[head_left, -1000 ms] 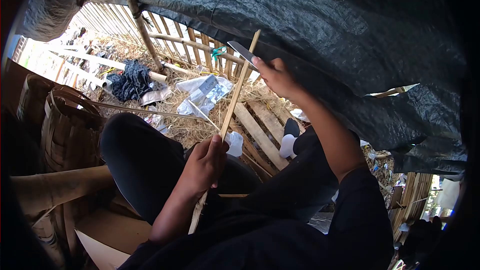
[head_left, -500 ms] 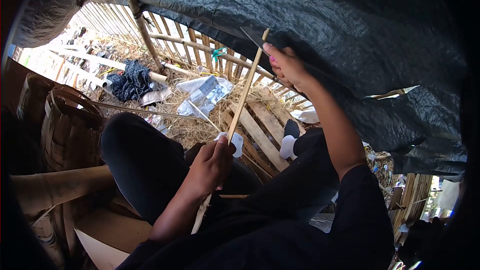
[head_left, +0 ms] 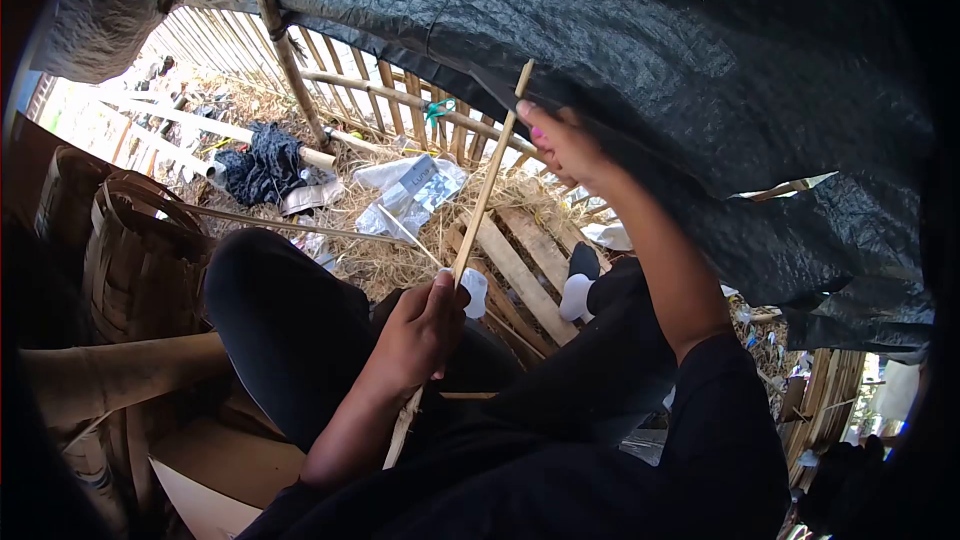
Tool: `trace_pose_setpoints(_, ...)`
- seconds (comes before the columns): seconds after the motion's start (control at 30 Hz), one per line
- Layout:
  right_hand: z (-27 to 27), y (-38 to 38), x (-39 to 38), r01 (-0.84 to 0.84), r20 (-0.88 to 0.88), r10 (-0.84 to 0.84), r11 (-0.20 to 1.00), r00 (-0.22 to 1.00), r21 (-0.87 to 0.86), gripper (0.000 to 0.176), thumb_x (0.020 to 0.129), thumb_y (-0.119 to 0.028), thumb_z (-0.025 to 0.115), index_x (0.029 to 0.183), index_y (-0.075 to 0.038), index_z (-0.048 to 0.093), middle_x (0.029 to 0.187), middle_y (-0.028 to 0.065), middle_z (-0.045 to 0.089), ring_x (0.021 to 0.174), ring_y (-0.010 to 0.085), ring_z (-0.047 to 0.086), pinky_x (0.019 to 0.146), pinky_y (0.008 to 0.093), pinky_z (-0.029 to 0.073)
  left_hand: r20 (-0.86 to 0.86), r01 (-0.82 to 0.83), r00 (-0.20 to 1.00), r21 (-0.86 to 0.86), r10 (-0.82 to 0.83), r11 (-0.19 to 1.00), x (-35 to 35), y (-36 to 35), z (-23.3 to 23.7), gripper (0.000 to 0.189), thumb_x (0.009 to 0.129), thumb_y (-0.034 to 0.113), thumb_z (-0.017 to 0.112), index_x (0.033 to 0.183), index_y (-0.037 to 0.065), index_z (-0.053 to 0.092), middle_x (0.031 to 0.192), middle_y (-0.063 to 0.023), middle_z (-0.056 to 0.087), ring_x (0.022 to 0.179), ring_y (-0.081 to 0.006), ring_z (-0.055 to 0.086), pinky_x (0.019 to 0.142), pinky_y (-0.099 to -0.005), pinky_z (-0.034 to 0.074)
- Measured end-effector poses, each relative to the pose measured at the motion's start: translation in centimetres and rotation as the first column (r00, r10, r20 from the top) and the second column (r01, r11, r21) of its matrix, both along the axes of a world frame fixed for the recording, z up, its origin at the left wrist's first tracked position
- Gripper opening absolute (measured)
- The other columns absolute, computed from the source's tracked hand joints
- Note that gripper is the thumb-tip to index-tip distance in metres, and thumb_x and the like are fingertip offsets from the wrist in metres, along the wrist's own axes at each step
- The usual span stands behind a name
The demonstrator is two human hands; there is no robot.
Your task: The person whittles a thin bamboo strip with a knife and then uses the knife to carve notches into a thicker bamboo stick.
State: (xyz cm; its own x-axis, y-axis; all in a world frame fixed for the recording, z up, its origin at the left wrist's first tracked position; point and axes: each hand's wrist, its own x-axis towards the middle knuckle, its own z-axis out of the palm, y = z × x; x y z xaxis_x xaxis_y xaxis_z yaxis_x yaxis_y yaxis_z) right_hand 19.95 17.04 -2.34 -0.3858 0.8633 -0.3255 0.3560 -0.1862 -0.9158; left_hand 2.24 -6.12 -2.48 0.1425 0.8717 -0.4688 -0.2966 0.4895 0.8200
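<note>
A long, pale bamboo strip (head_left: 487, 185) slants up and away from my lap. My left hand (head_left: 418, 332) is closed around its lower part, with the tail end showing below the wrist. Near the upper end, my right hand (head_left: 562, 148) is closed on a knife (head_left: 540, 136) with a pinkish handle. The dark blade lies against or just beside the strip and is hard to make out against the black sheet. My thumb rests close to the strip.
A black plastic sheet (head_left: 640, 50) hangs low above my right arm. Ahead stands a bamboo slat fence (head_left: 400, 100). Wooden planks (head_left: 520, 260), straw and plastic bags (head_left: 420, 185) cover the ground. Woven baskets (head_left: 140, 260) and a thick bamboo pole (head_left: 120, 375) are at the left.
My right hand has moved slightly left and down along the strip with the knife. The strip's top has shifted a little left. My left hand keeps its grip in nearly the same place.
</note>
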Motion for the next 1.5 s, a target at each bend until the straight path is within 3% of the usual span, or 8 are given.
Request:
trace_pose_setpoints(0.57,-2.5,-1.9,-0.9,-0.151,0.024,0.15,0.951,0.988,0.269,0.056,0.087,-0.057,0.06,0.056,-0.013,0.044,0.048,-0.0051,0.037,0.04,0.0055,0.036,0.039,0.025,0.027,-0.034,-0.027,0.999,0.005,0.027,1.0,-0.3,0.3,-0.2,0.047,0.104,0.041,0.032,0.071,0.01,0.042,0.049,0.0035,0.034,0.033,-0.0078,0.031,0.031,-0.0236,0.027)
trace_pose_setpoints(0.7,-2.5,-0.1,0.3,0.106,0.126,-0.15,0.946,0.981,0.306,0.055,0.087,-0.058,0.059,0.06,-0.011,0.048,0.052,-0.0047,0.04,0.045,0.0063,0.038,0.043,0.0255,0.028,0.012,-0.029,1.0,0.0,0.029,1.0,-0.1,-0.1,-0.3,0.047,0.104,0.041,0.032,0.07,0.011,0.041,0.049,0.0037,0.034,0.033,-0.0076,0.03,0.032,-0.0234,0.027)
trace_pose_setpoints(0.8,-3.3,-4.3,-1.5,-0.212,0.076,0.198,0.918,0.977,0.336,0.06,0.089,-0.059,0.056,0.055,-0.011,0.048,0.048,-0.0048,0.039,0.044,0.0059,0.038,0.042,0.0271,0.029,-0.029,-0.034,0.999,-0.017,0.034,0.999,-0.8,0.1,0.1,0.046,0.104,0.041,0.032,0.07,0.011,0.041,0.048,0.0038,0.033,0.032,-0.0073,0.03,0.032,-0.0228,0.026)
trace_pose_setpoints(1.1,-2.3,-3.6,-0.7,-0.272,0.222,0.218,0.927,0.95,0.258,0.059,0.093,-0.053,0.054,0.051,-0.011,0.046,0.048,-0.0061,0.041,0.047,0.0052,0.037,0.045,0.0285,0.029,0.078,-0.04,0.996,-0.028,0.042,0.999,-0.5,0.2,-0.1,0.045,0.104,0.04,0.031,0.07,0.013,0.041,0.047,0.0038,0.033,0.031,-0.0075,0.029,0.032,-0.0231,0.024)
trace_pose_setpoints(1.2,-1.9,-2.3,-0.6,-0.066,0.202,0.006,0.954,0.979,0.291,0.062,0.093,-0.056,0.051,0.052,-0.009,0.048,0.048,-0.0049,0.045,0.046,0.0063,0.042,0.045,0.0281,0.033,0.131,-0.04,0.991,-0.014,0.041,0.999,-0.1,0.1,-0.1,0.046,0.104,0.04,0.032,0.068,0.012,0.04,0.047,0.0037,0.033,0.031,-0.0073,0.029,0.031,-0.0226,0.024)
trace_pose_setpoints(1.3,-3.2,-6.6,-2.5,-0.377,0.17,0.337,0.853,0.926,0.36,0.065,0.092,-0.055,0.052,0.053,-0.003,0.049,0.048,0.0011,0.046,0.051,0.0116,0.043,0.053,0.0327,0.038,0.06,-0.037,0.997,-0.037,0.039,0.999,-0.5,0.3,-0.4,0.048,0.104,0.041,0.032,0.067,0.011,0.041,0.048,0.0037,0.034,0.032,-0.0072,0.029,0.031,-0.0223,0.024)
trace_pose_setpoints(1.43,-1.8,-3.2,-1.2,-0.214,0.089,0.195,0.918,0.977,0.335,0.064,0.094,-0.054,0.048,0.052,-0.006,0.049,0.045,-0.0022,0.043,0.043,0.0092,0.041,0.043,0.0333,0.032,0.083,-0.059,0.995,-0.006,0.059,0.998,-0.7,0.1,0.0,0.048,0.104,0.041,0.032,0.068,0.009,0.042,0.05,0.0032,0.035,0.032,-0.0069,0.029,0.031,-0.022,0.025)
trace_pose_setpoints(1.5,-1.6,-5.8,-1.7,-0.378,0.282,0.308,0.893,0.909,0.243,0.063,0.096,-0.051,0.047,0.052,-0.006,0.051,0.045,-0.0008,0.044,0.044,0.0096,0.043,0.043,0.033,0.034,0.042,-0.062,0.997,-0.033,0.063,0.998,-0.8,0.3,-0.2,0.048,0.104,0.041,0.033,0.07,0.008,0.045,0.05,0.0028,0.036,0.033,-0.0066,0.03,0.031,-0.0215,0.025)
